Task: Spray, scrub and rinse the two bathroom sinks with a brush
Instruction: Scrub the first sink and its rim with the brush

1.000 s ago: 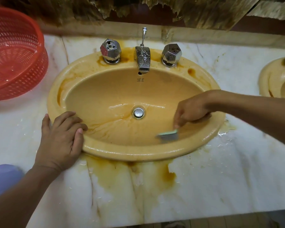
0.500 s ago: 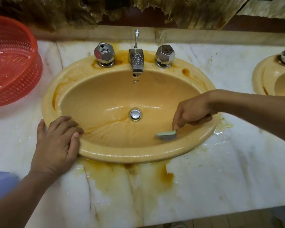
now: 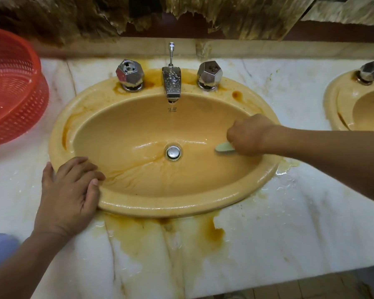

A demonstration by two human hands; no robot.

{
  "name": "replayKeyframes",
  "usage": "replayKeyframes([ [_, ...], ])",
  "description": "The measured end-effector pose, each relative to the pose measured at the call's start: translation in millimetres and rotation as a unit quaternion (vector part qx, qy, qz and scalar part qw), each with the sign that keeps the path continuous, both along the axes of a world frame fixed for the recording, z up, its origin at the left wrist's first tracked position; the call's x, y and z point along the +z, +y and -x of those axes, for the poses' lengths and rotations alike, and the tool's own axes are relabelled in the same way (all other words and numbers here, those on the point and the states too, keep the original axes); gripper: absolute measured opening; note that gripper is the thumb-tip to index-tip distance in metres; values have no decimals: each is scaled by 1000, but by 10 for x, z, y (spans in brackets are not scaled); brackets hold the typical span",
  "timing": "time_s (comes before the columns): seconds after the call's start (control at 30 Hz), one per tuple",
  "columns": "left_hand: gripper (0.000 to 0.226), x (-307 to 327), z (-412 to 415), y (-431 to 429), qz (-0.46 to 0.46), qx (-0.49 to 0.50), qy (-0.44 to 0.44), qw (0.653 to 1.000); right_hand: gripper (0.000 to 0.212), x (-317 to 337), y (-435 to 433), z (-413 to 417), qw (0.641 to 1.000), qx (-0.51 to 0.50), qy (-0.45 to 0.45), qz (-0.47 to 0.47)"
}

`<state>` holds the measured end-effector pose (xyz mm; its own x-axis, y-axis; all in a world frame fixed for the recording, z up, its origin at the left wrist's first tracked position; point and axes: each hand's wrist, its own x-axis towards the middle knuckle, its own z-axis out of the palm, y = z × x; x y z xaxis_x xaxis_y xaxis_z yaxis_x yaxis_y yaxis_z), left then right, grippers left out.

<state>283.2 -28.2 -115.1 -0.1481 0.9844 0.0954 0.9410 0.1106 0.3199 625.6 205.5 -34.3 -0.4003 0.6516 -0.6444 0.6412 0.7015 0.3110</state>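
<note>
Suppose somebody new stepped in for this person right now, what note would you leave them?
Left hand rests on the near-left rim of the sink.
Right hand grips the brush, its head against the basin's right wall.
Done: basin wet, brown streaks run toward the drain.
Left: stains on the rim by the taps, rinsing, then the second sink at far right.

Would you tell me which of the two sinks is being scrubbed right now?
The middle sink: the right hand holds the brush inside its bowl. The sink at the right edge has no hand in it.
</note>
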Motion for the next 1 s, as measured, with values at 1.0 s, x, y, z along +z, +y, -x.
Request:
replayKeyframes([
  [1.0, 45, -18, -12, -6, -15, 3, -6, 1000, 22, 107, 6, -25, 993, 93, -41, -58],
])
